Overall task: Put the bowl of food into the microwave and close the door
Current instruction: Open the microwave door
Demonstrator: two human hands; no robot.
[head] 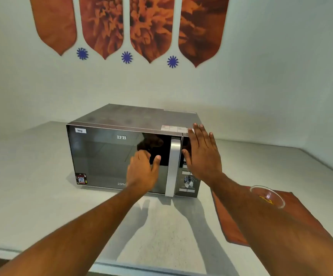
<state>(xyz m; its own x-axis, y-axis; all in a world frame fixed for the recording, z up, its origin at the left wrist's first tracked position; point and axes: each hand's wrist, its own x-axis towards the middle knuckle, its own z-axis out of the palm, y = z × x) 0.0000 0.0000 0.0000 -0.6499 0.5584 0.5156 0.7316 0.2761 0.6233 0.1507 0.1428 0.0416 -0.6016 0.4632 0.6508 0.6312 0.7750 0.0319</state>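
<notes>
Forearms reach out over the pale matte counter (42, 176). At your right the clear glass bowl (269, 196) sits on a rust-red cloth (311, 216), apart from the microwave (121, 156), with something yellow inside. Your left hand (143, 172) curls loosely at the shiny dark door, grip on nothing. Your right hand (202, 154) lies flat and released on the button panel, probably to steady the box. The silver handle (172, 166) stands between them; the door looks closed.

Microwave (121, 156) on counter (32, 196); bowl (269, 196) to its right (on mat (305, 212)).
</notes>
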